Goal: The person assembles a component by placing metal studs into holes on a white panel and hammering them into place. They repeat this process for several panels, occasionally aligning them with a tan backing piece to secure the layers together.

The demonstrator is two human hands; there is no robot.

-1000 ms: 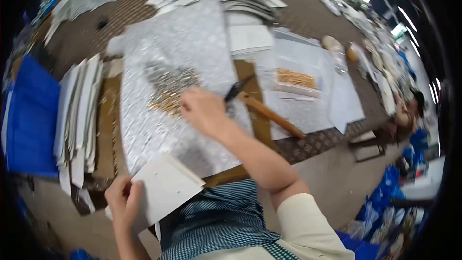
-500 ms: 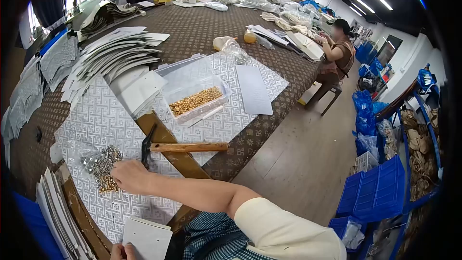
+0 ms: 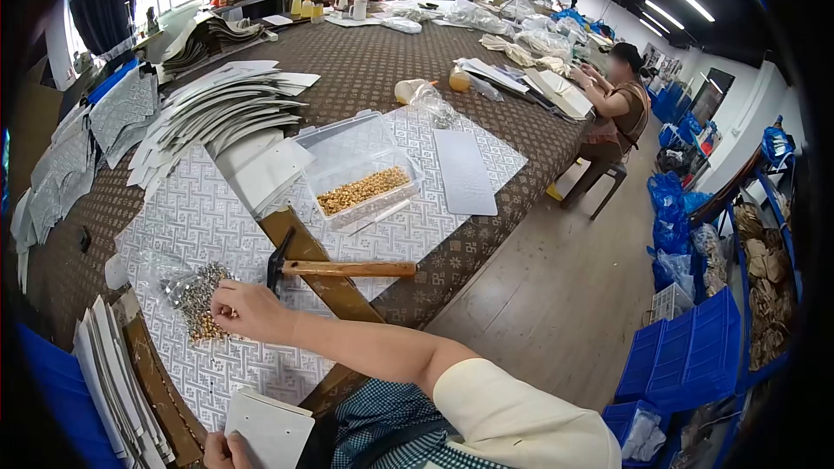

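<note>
"What is shown at the near end of the table point(image 3: 417, 52)?"

"Loose metal bits point(image 3: 202, 302), silver and gold-toned, are spread on a patterned sheet point(image 3: 230, 386) beside a crinkled clear bag point(image 3: 162, 274). They are met at their near side by the right hand point(image 3: 250, 313), palm down."

"Is anything gripped there?"

"That cannot be told. The fingers are curled and bunched narrow, but whether the fingertips are closed, or a bit is pinched, is hidden."

"And the left hand point(image 3: 228, 452)?"

"White panels point(image 3: 271, 431) are gripped in it at the bottom edge of the view, the thumb laid over the top one. Small dark dots are seen on that surface."

"What is placed around the work?"

"A wooden-handled hammer point(image 3: 347, 268) is laid across a brown strip point(image 3: 320, 269), its dark head turned toward the metal bits. Beyond it, gold-toned pieces point(image 3: 365, 189) are held in a clear plastic box point(image 3: 382, 156), and a pale flat plate point(image 3: 465, 172) is set just beside. Layered white sheets point(image 3: 217, 108) are fanned out farther back."

"Who else is pictured?"

"A person in brown point(image 3: 621, 108) is seated at the table's far right side."
</note>
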